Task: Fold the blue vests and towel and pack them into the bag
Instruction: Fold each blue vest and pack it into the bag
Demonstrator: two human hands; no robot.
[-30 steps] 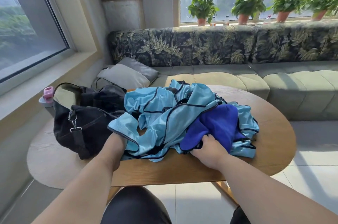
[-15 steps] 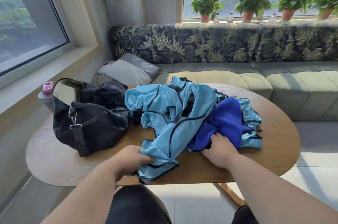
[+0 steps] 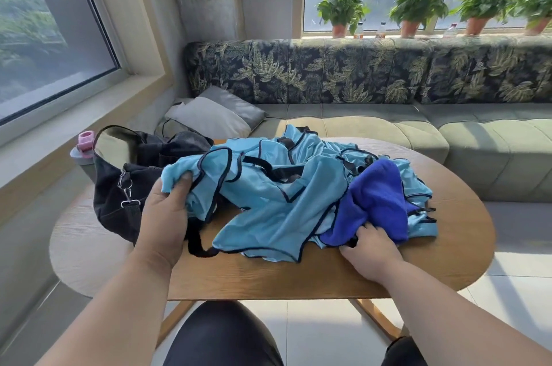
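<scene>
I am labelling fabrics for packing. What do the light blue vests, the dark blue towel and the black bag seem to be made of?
Vests: thin, smooth, slightly shiny fabric, probably synthetic; it drapes in soft folds, with dark trim.
Towel: thick, matte, fuzzy cloth, perhaps microfibre or terry.
Bag: matte black woven fabric, likely nylon or canvas, with a metal clip.

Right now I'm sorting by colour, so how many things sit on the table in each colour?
Light blue: vest pile, count cannot be told, taken as 1
Dark blue: towel, 1
Black: bag, 1
Total: 3
</scene>
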